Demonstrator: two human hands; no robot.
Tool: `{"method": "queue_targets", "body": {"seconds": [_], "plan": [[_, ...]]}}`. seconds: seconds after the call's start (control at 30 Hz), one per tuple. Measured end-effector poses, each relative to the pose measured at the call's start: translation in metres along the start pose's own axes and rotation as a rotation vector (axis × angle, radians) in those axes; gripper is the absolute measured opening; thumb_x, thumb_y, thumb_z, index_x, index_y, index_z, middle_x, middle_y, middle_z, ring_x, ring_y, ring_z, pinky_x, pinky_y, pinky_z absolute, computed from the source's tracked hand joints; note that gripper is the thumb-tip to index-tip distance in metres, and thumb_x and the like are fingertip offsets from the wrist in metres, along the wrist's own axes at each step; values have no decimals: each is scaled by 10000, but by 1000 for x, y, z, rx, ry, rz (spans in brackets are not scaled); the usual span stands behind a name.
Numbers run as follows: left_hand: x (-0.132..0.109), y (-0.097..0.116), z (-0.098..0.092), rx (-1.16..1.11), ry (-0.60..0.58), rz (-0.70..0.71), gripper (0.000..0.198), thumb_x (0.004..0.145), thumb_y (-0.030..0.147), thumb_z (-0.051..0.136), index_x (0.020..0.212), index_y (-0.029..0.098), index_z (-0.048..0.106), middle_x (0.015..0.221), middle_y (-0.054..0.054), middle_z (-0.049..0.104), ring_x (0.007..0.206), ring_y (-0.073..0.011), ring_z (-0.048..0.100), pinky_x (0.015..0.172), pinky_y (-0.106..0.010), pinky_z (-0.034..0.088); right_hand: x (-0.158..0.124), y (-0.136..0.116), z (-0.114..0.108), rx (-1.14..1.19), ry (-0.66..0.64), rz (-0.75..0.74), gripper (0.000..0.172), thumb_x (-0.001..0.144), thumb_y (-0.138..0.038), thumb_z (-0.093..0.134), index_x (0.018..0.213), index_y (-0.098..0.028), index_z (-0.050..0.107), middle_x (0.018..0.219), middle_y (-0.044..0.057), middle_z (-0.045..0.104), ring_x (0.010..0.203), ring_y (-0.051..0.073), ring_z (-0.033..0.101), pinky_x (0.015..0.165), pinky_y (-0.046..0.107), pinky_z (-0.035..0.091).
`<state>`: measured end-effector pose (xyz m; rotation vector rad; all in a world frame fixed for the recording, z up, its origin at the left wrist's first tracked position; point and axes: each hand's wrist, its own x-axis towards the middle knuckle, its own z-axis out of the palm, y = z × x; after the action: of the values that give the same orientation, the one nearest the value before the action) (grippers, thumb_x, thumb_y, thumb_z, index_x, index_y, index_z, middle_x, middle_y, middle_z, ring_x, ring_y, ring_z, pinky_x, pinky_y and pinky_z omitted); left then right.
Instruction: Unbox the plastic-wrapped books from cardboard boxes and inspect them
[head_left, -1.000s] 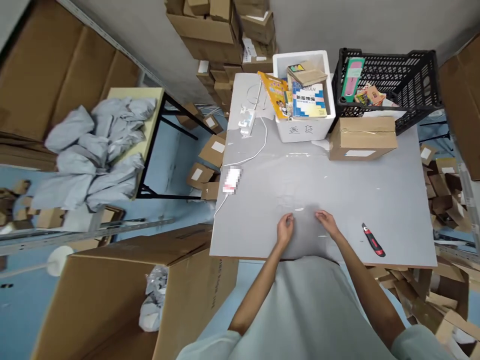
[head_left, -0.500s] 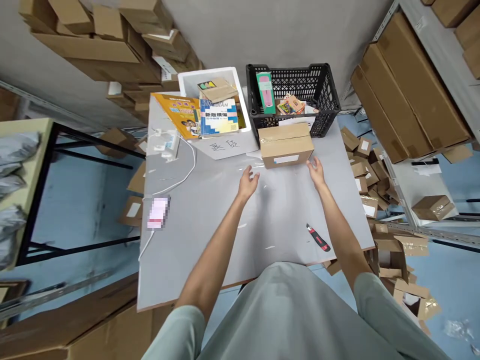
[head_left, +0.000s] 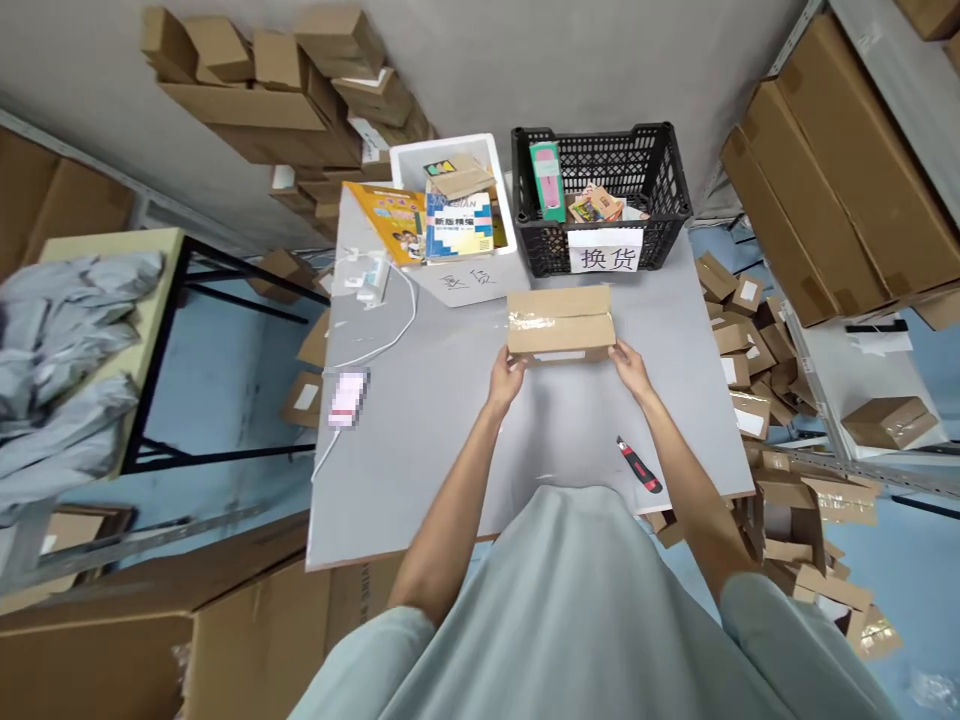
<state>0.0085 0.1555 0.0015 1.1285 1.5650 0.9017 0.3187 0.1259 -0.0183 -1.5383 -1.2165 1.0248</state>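
Observation:
A taped cardboard box (head_left: 561,318) with a white label on its near side is between my two hands, just in front of the black crate. My left hand (head_left: 506,380) grips its near left corner, while the fingers of my right hand (head_left: 628,366) close on its near right corner. Whether the box rests on the table or is slightly raised, I cannot tell. A red and black utility knife (head_left: 639,465) lies on the grey table (head_left: 450,450), left of my right forearm.
Behind the box stand a black plastic crate (head_left: 667,235) and a white foam box (head_left: 517,285), both holding books or packets. A phone (head_left: 349,399) with a cable and a power strip (head_left: 373,280) lie at the left. Cardboard boxes (head_left: 750,350) pile up beyond the right edge.
Both hands have closed on the cardboard box, which has come away from the black crate towards me. The crate's paper sign now shows. The view has shifted slightly left.

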Motion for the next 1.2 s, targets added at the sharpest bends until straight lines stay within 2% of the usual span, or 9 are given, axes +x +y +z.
{"method": "queue_targets", "body": {"seconds": [0.27,0.43,0.57,0.7,0.8,0.9,1.0,1.1,1.2], "plan": [[-202,-86,-106,28,100,-118,597,941,378,711,1521,279,609,1556,-148,652,1386,-314,685,1091,-460,618,-229,-17,51,66,-99,217,666,969,-726,676,1443,-263,743,1550,148,691,1439,362,661,1150,540,607],[-269,-109,-142,0,123,-205,466,958,383,689,1410,276,666,1483,-140,704,1367,-316,691,1135,-510,602,-295,-26,60,43,-134,299,615,981,-697,676,1403,-255,737,1490,162,728,1388,352,700,1134,535,614],[-274,-118,-154,15,132,-196,354,970,408,684,1292,263,710,1405,-144,746,1374,-320,688,1137,-518,598,-295,-15,28,-171,-64,300,635,972,-726,606,1321,-218,758,1439,203,747,1350,369,709,1152,578,587],[-260,-116,-158,20,85,-130,368,985,434,680,1298,244,715,1394,-145,749,1325,-298,716,1135,-486,594,-281,5,-32,-507,122,320,670,872,-749,606,1182,-181,781,1313,274,769,1284,427,715,1175,652,536],[-247,-114,-158,-22,18,-105,445,986,475,696,1355,225,696,1439,-159,729,1287,-295,733,1133,-479,587,-271,20,-55,-579,196,383,660,835,-740,623,1134,-175,787,1253,289,778,1162,429,752,1084,653,586],[-238,-120,-154,-96,-63,-127,678,909,491,808,1498,220,611,1592,-192,631,1407,-324,668,1159,-480,562,-266,24,-36,-392,45,333,621,821,-707,678,1143,-188,786,1252,257,792,1134,401,770,1060,617,604],[-235,-134,-146,-129,-153,-197,940,746,393,943,1577,221,539,1657,-209,572,1508,-362,582,1176,-499,538,-267,19,12,-231,-134,295,608,774,-654,764,1195,-215,777,1307,204,794,1184,372,772,1026,559,635],[-235,-150,-134,-89,-178,-254,865,727,295,917,1523,214,589,1555,-193,662,1474,-355,608,1187,-528,516,-269,14,59,-173,-195,290,646,755,-631,766,1267,-238,763,1335,157,792,1257,361,739,1044,568,640],[-236,-158,-127,-49,-132,-255,693,776,283,864,1432,201,656,1448,-183,716,1426,-359,631,1192,-568,503,-270,9,81,-172,-150,282,632,794,-655,699,1244,-216,767,1235,158,807,1229,373,734,1086,614,615]]}}
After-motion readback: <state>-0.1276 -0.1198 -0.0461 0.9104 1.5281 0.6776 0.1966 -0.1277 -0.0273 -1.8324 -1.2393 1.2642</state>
